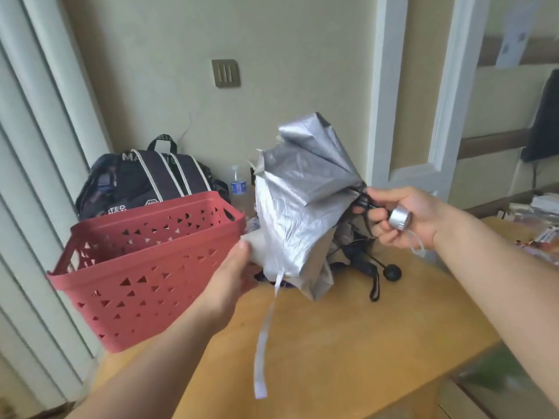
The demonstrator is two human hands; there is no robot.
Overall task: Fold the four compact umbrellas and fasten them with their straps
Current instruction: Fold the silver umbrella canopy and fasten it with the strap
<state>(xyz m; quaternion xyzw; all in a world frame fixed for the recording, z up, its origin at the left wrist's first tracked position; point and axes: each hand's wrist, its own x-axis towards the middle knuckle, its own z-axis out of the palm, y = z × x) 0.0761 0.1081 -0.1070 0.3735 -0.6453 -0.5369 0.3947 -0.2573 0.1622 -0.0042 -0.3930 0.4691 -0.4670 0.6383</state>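
Umbrella in hand: silver umbrella (299, 189), canopy collapsed but loose and crumpled, held up in the air over the far part of the surface (348, 343), just right of the basket.
Right hand (402, 217): I have it clenched round the handle, silver end cap (400, 219) poking out past the fingers, wrist loop dangling below.
Left hand (233, 273): I'm grasping the lower edge of the canopy fabric, thumb on top; fingers underneath hidden, so exact hold unclear.
Strap (263, 337): long silver strap hangs free from the canopy, straight down toward the middle of the surface, not fastened.
Other umbrellas: dark umbrella (363, 258) lies unfolded behind the silver one at the far edge, black ball end (392, 272) and a dark strap showing. Cannot tell how many lie there.
Basket: red basket (145, 267) at the left edge of the surface, inside not visible from here.
Background: dark backpack (145, 179) and water bottle (239, 189) at the far left corner against the wall.
Step, my read: gathering the panels of the silver umbrella, early in folding it; nothing looks fastened yet.
Next move calls for: smoothing and twisting the panels tight around the shaft, then catching the loose strap and wrapping it round to close it.
Risk: slack fabric may bunch, strap then won't reach.
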